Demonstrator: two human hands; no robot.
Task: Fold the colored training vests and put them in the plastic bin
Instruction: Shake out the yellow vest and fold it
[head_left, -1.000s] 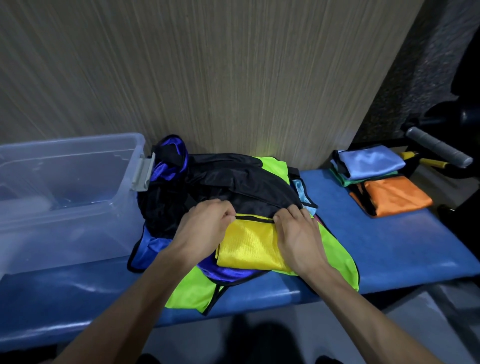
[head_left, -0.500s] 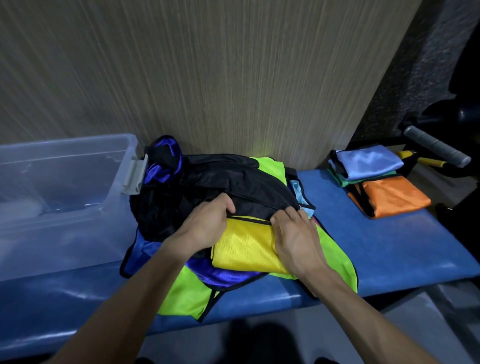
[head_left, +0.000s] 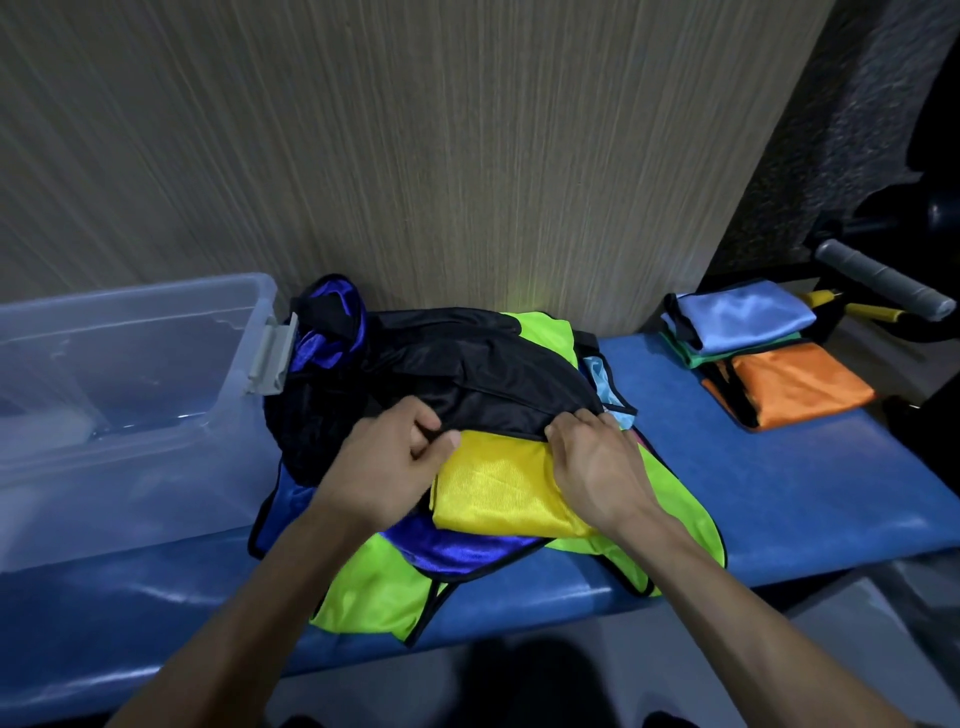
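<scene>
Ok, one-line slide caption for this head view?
Both hands, left and right, grip the folded yellow vest on the vest pile, plastic bin at left.

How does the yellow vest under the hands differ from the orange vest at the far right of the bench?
The yellow vest lies on the loose heap, half tucked under a black vest; the orange vest lies apart on the bench, partly under other folded vests. The left hand and right hand are on the yellow vest; nothing touches the orange one. Both look folded and black-trimmed.
</scene>
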